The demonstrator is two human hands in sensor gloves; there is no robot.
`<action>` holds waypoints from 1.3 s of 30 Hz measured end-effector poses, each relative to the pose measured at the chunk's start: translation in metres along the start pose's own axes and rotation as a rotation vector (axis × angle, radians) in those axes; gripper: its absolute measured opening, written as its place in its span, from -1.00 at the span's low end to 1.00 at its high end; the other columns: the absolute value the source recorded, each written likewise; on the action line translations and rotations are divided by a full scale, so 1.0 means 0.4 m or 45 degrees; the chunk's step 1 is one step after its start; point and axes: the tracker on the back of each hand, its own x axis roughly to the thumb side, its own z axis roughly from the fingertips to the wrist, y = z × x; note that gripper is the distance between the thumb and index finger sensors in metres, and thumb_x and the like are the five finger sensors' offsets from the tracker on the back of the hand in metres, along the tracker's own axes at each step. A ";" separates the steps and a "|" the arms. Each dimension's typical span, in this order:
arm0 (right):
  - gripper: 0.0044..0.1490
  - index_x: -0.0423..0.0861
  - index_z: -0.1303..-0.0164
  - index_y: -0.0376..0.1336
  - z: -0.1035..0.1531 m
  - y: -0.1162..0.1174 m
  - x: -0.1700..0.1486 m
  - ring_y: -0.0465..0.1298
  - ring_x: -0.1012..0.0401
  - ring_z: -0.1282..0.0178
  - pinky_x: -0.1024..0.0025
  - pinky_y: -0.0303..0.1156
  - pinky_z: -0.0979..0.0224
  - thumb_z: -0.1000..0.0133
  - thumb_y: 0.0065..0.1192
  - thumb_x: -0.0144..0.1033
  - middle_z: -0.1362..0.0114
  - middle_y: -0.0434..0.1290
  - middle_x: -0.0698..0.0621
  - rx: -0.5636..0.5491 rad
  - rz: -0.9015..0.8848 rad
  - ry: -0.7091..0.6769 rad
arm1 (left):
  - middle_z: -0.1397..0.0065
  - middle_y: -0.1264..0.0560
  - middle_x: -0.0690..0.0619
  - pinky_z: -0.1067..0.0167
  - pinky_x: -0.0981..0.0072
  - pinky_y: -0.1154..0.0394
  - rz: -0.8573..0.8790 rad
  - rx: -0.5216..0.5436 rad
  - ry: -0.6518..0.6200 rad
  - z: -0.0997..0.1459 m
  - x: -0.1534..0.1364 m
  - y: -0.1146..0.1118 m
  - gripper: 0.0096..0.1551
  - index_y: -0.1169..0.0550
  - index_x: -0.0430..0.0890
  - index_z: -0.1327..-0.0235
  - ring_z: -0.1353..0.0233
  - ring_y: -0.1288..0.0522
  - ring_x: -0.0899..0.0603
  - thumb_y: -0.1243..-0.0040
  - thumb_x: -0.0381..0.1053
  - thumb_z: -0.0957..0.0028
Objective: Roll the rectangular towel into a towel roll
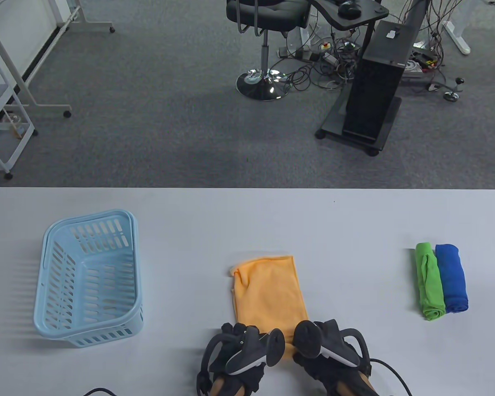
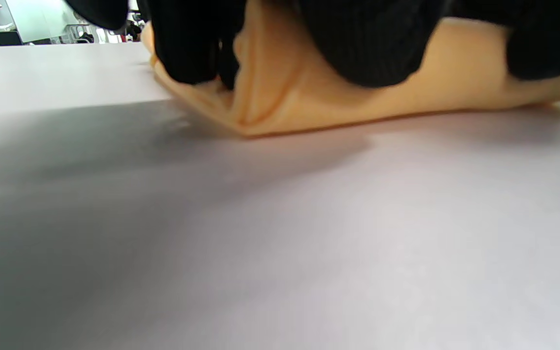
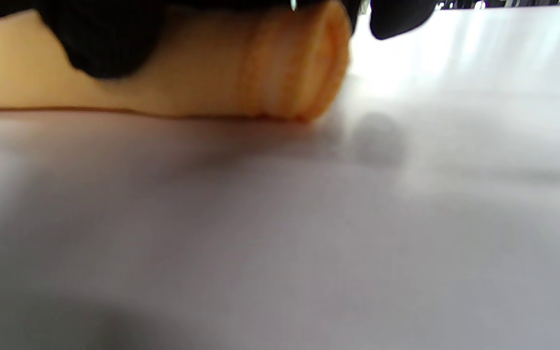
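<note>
From above, my left hand point(image 1: 241, 350) and right hand point(image 1: 328, 348) sit on the near end of the orange towel point(image 1: 270, 293) mid-tabletop point(image 1: 247, 214). Left wrist: my fingers point(image 2: 358, 43) curl over the rolled edge. Right wrist: my fingers point(image 3: 110, 39) grip the roll's end.

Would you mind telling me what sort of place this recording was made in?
Probably an office or lab used for data collection: grey carpet, an office chair, and a black computer tower on a wheeled stand beside tangled cables, all beyond the white table.
</note>
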 end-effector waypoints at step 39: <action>-0.29 -0.10 -0.14 0.37 0.002 -0.013 -0.010 0.21 -0.06 -0.54 -0.24 0.04 -0.54 0.23 0.22 -0.09 -0.43 0.25 -0.05 0.017 -0.081 -0.069 | -0.53 -0.27 -0.14 -0.41 -0.42 -0.06 0.073 -0.057 0.055 -0.007 -0.029 0.002 -0.35 -0.52 0.08 -0.30 -0.55 -0.18 -0.36 -0.24 0.10 0.15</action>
